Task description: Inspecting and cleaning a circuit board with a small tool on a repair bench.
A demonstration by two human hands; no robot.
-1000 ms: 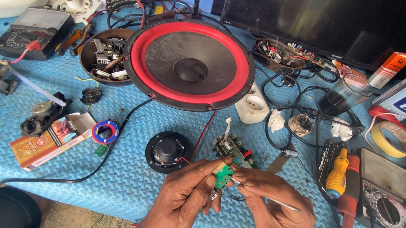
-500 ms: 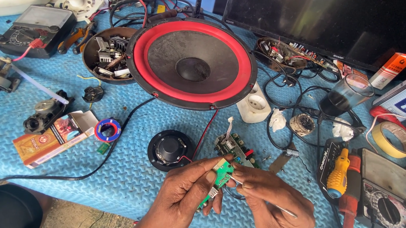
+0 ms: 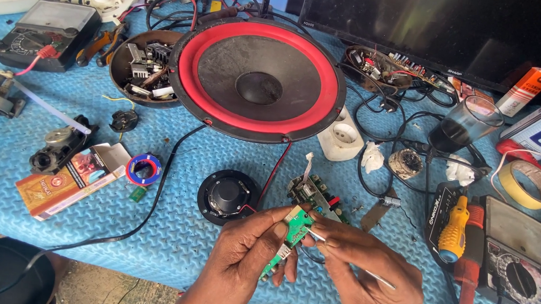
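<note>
My left hand (image 3: 246, 259) pinches a small green circuit board (image 3: 291, 231) between thumb and fingers, low in the middle of the view. Against the board's right edge, my right hand (image 3: 370, 275) holds a thin metal tool (image 3: 370, 275) like tweezers, its tip touching the board. Just behind the hands lies a second, larger circuit board (image 3: 315, 194) with a white ribbon cable. A small black speaker (image 3: 227, 197) sits left of it, wired in red and black to a big red-rimmed speaker (image 3: 260, 77).
A blue mat (image 3: 33, 230) covers the bench. Left: a carton (image 3: 69, 178), a solder spool (image 3: 143, 169), a bowl of parts (image 3: 141, 74). Right: multimeter (image 3: 512, 264), yellow-handled screwdriver (image 3: 454, 227), tape roll (image 3: 528, 182), dark glass (image 3: 465, 125), white socket (image 3: 341, 138). A screen (image 3: 448, 24) stands behind.
The hands stay in the same place; the green board has been tilted slightly and the right hand's tool tip has closed in on its edge.
</note>
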